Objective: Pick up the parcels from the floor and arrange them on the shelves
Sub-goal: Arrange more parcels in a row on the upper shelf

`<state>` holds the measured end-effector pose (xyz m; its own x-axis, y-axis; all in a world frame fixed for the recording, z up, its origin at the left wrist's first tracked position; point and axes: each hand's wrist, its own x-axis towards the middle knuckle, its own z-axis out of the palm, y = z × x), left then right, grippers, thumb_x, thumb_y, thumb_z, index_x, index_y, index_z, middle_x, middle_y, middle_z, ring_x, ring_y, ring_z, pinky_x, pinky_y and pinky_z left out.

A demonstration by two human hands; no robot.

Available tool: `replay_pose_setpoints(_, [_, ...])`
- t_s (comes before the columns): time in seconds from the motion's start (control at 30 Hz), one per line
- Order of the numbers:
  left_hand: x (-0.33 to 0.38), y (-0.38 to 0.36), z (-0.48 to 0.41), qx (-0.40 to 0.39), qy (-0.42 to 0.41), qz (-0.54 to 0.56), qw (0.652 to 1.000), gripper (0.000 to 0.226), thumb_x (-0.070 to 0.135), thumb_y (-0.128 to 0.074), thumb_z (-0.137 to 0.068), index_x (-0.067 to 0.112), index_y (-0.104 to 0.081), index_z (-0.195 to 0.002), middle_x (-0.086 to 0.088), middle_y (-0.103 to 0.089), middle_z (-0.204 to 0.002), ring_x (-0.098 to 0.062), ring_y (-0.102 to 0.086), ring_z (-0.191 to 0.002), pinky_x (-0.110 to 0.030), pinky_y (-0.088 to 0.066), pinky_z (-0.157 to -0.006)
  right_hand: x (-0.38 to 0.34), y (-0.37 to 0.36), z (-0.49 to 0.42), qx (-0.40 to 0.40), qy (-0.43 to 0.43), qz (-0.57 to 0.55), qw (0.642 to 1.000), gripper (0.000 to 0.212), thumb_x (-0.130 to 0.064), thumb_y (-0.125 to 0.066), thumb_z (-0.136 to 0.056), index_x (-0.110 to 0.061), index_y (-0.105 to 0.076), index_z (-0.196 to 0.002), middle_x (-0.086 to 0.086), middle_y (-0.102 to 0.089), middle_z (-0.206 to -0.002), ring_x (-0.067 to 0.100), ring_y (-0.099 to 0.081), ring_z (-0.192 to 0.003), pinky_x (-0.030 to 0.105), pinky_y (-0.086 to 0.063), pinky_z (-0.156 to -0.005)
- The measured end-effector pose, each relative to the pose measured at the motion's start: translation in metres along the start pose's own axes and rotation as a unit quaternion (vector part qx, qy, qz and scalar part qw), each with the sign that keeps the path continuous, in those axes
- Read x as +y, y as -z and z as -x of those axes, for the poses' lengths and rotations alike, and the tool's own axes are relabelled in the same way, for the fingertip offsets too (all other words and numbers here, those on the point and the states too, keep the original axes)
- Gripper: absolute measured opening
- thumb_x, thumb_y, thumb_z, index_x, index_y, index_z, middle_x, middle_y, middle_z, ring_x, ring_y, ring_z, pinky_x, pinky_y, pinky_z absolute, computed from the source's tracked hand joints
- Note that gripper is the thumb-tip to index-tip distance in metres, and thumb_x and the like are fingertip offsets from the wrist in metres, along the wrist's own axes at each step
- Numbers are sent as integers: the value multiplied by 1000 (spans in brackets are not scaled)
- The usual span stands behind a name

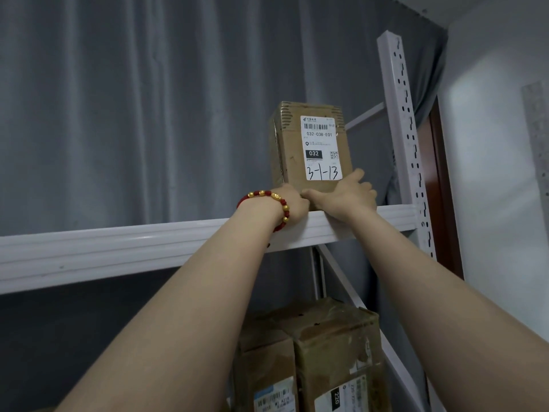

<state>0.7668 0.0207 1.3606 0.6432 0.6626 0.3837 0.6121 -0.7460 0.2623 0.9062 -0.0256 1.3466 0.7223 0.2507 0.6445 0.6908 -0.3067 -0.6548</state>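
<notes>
A brown cardboard parcel [292, 144] stands upright on the top shelf [118, 248], its white label facing me with "3-1-13" handwritten on it. Both my arms reach up to its base. My left hand [292, 203], with a red and gold bead bracelet at the wrist, curls around the parcel's lower left corner. My right hand [346, 194] lies against the lower front of the parcel, fingers spread and fairly straight, the thumb pointing left towards my left hand.
A white slotted upright [407, 144] closes the shelf on the right, with a diagonal brace [341, 272] below. Two worn cardboard boxes [320, 358] sit on the shelf underneath. A grey curtain hangs behind; a white wall stands at the right.
</notes>
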Motion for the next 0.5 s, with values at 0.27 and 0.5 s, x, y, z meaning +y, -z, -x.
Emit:
replay_pose_setpoints(0.27, [1, -8, -23, 70, -82, -33, 994, 52, 48, -30, -101, 10, -42, -134, -14, -57, -129, -31, -55, -111, -47, -43, -100, 0, 0, 2, 7, 5, -26, 1000, 114, -76, -69, -67, -1, -25, -141, 22, -40, -144, 37, -35, -134, 42, -33, -108])
replay_pose_setpoints(0.5, [2, -9, 7, 277, -168, -61, 944, 42, 43, -38, -100, 9, -49, -123, -15, -64, -112, -33, -56, -98, -37, -37, -80, 5, -5, 31, 125, 67, -119, 983, 78, -52, -67, -82, -4, -39, -137, 15, -44, -141, 33, -37, -131, 39, -31, -108])
